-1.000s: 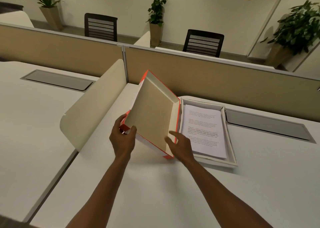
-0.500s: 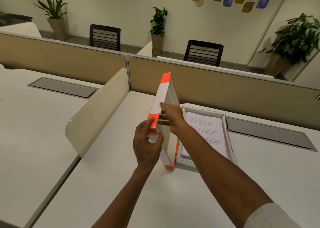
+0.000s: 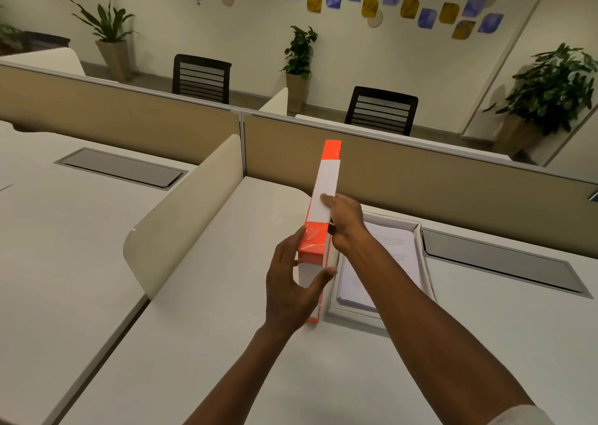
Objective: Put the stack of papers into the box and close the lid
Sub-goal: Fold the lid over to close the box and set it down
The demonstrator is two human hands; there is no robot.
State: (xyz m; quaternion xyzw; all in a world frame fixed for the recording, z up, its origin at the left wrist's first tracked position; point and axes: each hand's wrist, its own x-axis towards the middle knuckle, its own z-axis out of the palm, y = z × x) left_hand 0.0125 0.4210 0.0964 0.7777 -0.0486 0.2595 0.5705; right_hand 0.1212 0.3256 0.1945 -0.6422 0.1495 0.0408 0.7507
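The orange-and-white lid stands on its long edge on the desk, just left of the box, with its narrow side facing me. My left hand grips its near orange corner. My right hand holds the lid's upper edge from the right, thumb on the white strip. The open white box lies flat to the right. The stack of printed papers rests inside it, partly hidden by my right forearm.
A cream curved divider stands to the left of the lid. A tan partition wall runs behind the desk. A grey cable hatch sits right of the box. Chairs and potted plants are beyond the partition.
The lid has swung from tilted open toward me to standing upright on its edge. My right hand moved from its lower rim up to its top edge. My view rose.
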